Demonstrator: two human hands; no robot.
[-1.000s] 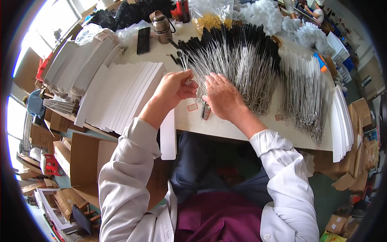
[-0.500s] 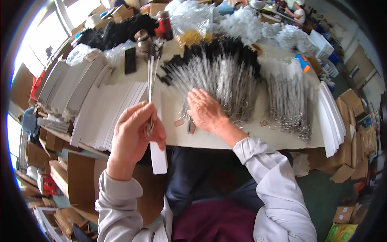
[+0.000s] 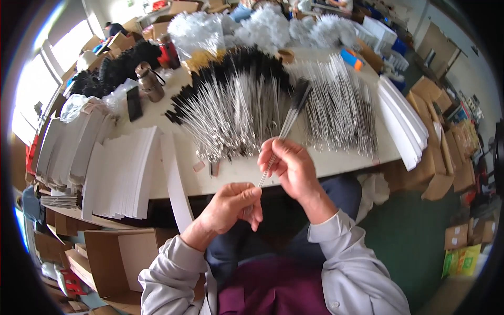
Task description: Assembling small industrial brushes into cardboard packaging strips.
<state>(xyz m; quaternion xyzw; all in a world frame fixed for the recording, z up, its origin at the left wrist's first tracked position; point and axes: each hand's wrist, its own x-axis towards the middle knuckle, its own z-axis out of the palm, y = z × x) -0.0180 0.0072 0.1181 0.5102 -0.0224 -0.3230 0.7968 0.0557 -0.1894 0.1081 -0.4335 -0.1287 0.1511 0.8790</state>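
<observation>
A few thin wire-handled brushes with black bristle tips (image 3: pixel 300 97) slant up between my two hands in front of the table edge. My left hand (image 3: pixel 231 207) is closed around their lower ends, with the fingers hiding those ends. Higher up, my right hand (image 3: pixel 294 168) pinches the wires between thumb and fingers. Just beyond lies a big fanned pile of black-tipped brushes (image 3: pixel 236 107), their metal loops towards me. A second pile of wire brushes (image 3: pixel 341 113) with pale tips lies to its right. One long white flat carton (image 3: pixel 176 178) juts over the table edge beside my left forearm.
Stacked white flat cartons (image 3: pixel 123 173) cover the table's left, and more white cartons (image 3: pixel 403 123) its right end. A black phone (image 3: pixel 134 103) and a metal flask (image 3: pixel 150 82) stand behind. An open cardboard box (image 3: pixel 123 262) sits below left.
My right hand has left the black-tipped pile and now grips the wires of the brushes held by my left hand. Both hands are lower and closer together; the view has shifted right.
</observation>
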